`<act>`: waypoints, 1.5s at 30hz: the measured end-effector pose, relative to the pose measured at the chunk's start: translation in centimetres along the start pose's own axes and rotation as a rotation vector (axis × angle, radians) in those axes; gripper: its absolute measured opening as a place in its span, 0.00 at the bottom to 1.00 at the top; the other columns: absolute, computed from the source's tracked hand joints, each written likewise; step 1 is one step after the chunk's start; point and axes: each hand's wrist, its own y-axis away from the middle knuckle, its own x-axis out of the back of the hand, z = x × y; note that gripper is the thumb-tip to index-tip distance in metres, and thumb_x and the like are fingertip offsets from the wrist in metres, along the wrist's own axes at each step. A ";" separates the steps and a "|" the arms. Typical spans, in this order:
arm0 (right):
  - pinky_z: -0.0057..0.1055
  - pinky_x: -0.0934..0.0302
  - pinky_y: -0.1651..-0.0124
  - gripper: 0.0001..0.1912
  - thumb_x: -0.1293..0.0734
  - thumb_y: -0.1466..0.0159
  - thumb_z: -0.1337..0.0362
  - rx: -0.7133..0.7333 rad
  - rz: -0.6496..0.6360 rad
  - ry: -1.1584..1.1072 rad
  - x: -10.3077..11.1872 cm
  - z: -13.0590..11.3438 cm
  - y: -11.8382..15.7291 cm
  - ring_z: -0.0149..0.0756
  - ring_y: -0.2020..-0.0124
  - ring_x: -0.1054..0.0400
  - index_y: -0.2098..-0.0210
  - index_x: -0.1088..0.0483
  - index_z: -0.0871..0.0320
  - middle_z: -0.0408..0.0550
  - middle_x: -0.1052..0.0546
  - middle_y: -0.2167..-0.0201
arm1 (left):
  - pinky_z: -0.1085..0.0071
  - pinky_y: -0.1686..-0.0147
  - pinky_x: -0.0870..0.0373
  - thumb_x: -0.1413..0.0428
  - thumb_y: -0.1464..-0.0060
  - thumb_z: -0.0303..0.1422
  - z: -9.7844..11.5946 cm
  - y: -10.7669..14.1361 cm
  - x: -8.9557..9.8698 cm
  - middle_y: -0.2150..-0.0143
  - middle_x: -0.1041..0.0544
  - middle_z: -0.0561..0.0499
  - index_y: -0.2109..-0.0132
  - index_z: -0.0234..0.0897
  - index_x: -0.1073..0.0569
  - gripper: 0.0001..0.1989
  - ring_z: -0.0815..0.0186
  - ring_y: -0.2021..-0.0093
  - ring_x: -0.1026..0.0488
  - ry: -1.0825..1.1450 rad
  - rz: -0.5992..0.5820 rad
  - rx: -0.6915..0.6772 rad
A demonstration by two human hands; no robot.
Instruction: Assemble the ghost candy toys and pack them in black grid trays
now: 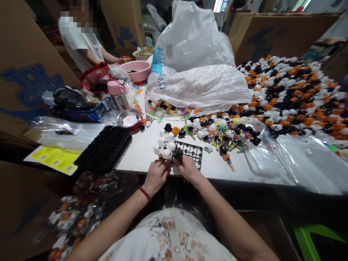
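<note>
Black grid tray, part-filled with small toy heads, near edge of worktop

Left hand [155,176] fingers pinch the grid tray [190,151] at its near-left corner; right hand [188,168] fingers close on a black head [178,154] seated in it. White heads [164,145] fill the left rows. Tray looks light, thin, likely flexible: best gripped by the rim. Heads smooth, probably rollable. Left: stacked black trays [104,148]. Farther: loose heads pile [293,94], plastic bag [195,65]

The big heap of toy heads [299,98] runs off the right edge; the white plastic bag [195,72] covers more toys at its near side. The black grid tray [190,152] is partly hidden behind both hands, fingertips too small to tell apart
</note>
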 end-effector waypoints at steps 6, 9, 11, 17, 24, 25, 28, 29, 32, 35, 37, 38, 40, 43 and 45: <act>0.30 0.38 0.61 0.06 0.38 0.36 0.68 0.050 -0.054 0.076 0.4 0.3 -0.4 0.38 0.65 0.29 0.62 0.29 0.59 0.49 0.23 0.65 | 0.61 0.57 0.32 0.48 0.39 0.29 0.6 -0.6 0.1 0.55 0.24 0.45 0.50 0.39 0.25 0.12 0.59 0.55 0.28 0.010 0.001 -0.037; 0.29 0.39 0.62 0.04 0.36 0.37 0.69 0.021 -0.071 0.137 0.8 0.3 -0.6 0.37 0.66 0.30 0.64 0.29 0.58 0.48 0.23 0.66 | 0.63 0.58 0.32 0.49 0.38 0.29 1.9 0.0 1.5 0.62 0.23 0.46 0.53 0.38 0.25 0.10 0.62 0.59 0.28 0.073 0.118 -0.101; 0.29 0.39 0.62 0.05 0.36 0.38 0.70 0.002 -0.083 0.187 0.9 0.3 -0.6 0.38 0.65 0.30 0.64 0.29 0.58 0.48 0.23 0.67 | 0.62 0.58 0.31 0.49 0.38 0.30 3.2 0.0 3.0 0.62 0.23 0.46 0.49 0.38 0.27 0.12 0.62 0.60 0.28 0.072 0.196 -0.138; 0.30 0.37 0.57 0.12 0.34 0.40 0.71 0.104 -0.098 0.171 0.6 0.9 -0.4 0.38 0.60 0.30 0.56 0.29 0.60 0.51 0.24 0.60 | 0.54 0.43 0.42 0.48 0.38 0.34 5.7 -4.2 6.4 0.38 0.32 0.43 0.34 0.43 0.40 0.26 0.52 0.39 0.37 -0.126 0.068 -0.280; 0.30 0.37 0.55 0.10 0.39 0.39 0.75 0.102 -0.070 0.213 0.5 1.7 -0.7 0.36 0.61 0.32 0.60 0.29 0.59 0.48 0.27 0.63 | 0.53 0.45 0.45 0.50 0.37 0.30 4.1 -7.3 6.3 0.46 0.24 0.46 0.43 0.41 0.31 0.17 0.54 0.41 0.33 -0.127 0.021 -0.383; 0.30 0.37 0.55 0.11 0.38 0.39 0.75 0.099 -0.083 0.228 0.4 1.8 -0.8 0.36 0.61 0.32 0.60 0.29 0.59 0.48 0.27 0.64 | 0.53 0.45 0.44 0.50 0.38 0.30 4.0 -7.3 6.4 0.47 0.23 0.46 0.44 0.41 0.30 0.16 0.55 0.42 0.33 -0.110 0.031 -0.387; 0.30 0.37 0.54 0.12 0.38 0.41 0.76 0.098 -0.102 0.267 0.1 2.1 -0.8 0.36 0.60 0.33 0.59 0.29 0.59 0.48 0.28 0.62 | 0.53 0.44 0.42 0.50 0.39 0.28 3.7 -7.5 6.6 0.48 0.23 0.46 0.46 0.40 0.29 0.15 0.56 0.41 0.33 -0.056 0.029 -0.404; 0.30 0.38 0.53 0.13 0.38 0.41 0.77 0.107 -0.100 0.276 -0.1 2.2 -0.9 0.37 0.59 0.33 0.59 0.30 0.59 0.48 0.28 0.62 | 0.53 0.43 0.42 0.50 0.39 0.27 3.7 -7.5 6.6 0.48 0.23 0.46 0.47 0.40 0.29 0.15 0.56 0.41 0.33 -0.039 0.020 -0.410; 0.31 0.37 0.53 0.14 0.38 0.42 0.78 0.131 -0.093 0.290 -0.7 2.2 -0.9 0.37 0.58 0.34 0.59 0.30 0.60 0.50 0.29 0.61 | 0.53 0.42 0.39 0.49 0.41 0.27 3.5 -7.6 6.4 0.49 0.23 0.46 0.47 0.40 0.28 0.15 0.56 0.41 0.34 0.013 -0.011 -0.428; 0.30 0.36 0.55 0.11 0.38 0.40 0.77 0.139 -0.101 0.255 -0.4 1.9 -0.7 0.36 0.60 0.33 0.61 0.29 0.59 0.49 0.29 0.62 | 0.54 0.42 0.36 0.48 0.42 0.27 3.3 -7.6 6.4 0.49 0.24 0.45 0.48 0.39 0.29 0.15 0.57 0.40 0.34 0.054 -0.014 -0.439; 0.31 0.36 0.53 0.11 0.37 0.37 0.73 0.178 -0.035 0.181 0.9 2.0 0.1 0.36 0.58 0.33 0.56 0.29 0.58 0.49 0.28 0.59 | 0.54 0.41 0.35 0.48 0.42 0.26 3.3 -7.6 6.6 0.49 0.24 0.45 0.49 0.38 0.29 0.14 0.57 0.41 0.34 0.057 -0.008 -0.443; 0.32 0.36 0.51 0.13 0.37 0.36 0.70 0.196 0.038 0.155 1.9 2.3 0.8 0.37 0.55 0.33 0.52 0.31 0.57 0.50 0.27 0.56 | 0.54 0.41 0.35 0.48 0.43 0.26 3.4 -7.6 6.8 0.49 0.24 0.45 0.49 0.38 0.29 0.14 0.57 0.41 0.34 0.049 -0.007 -0.448; 0.37 0.39 0.45 0.18 0.38 0.33 0.65 0.171 0.246 0.193 4.4 3.6 2.7 0.40 0.48 0.35 0.44 0.35 0.57 0.55 0.29 0.50 | 0.53 0.41 0.37 0.47 0.43 0.27 3.7 -7.5 7.3 0.48 0.24 0.45 0.51 0.38 0.29 0.13 0.57 0.41 0.34 0.021 -0.016 -0.450; 0.49 0.46 0.41 0.20 0.38 0.33 0.62 -0.087 0.534 0.507 8.4 6.9 6.0 0.50 0.44 0.40 0.43 0.36 0.62 0.62 0.31 0.47 | 0.51 0.40 0.41 0.46 0.43 0.28 4.1 -7.7 7.9 0.47 0.25 0.45 0.52 0.38 0.28 0.12 0.56 0.40 0.35 -0.012 -0.037 -0.445; 0.54 0.46 0.43 0.20 0.37 0.35 0.61 -0.257 0.595 0.681 10.5 9.3 7.7 0.56 0.45 0.42 0.46 0.34 0.65 0.66 0.33 0.45 | 0.50 0.38 0.43 0.47 0.42 0.29 4.3 -8.0 8.0 0.45 0.26 0.45 0.48 0.39 0.29 0.15 0.56 0.39 0.36 -0.027 -0.060 -0.456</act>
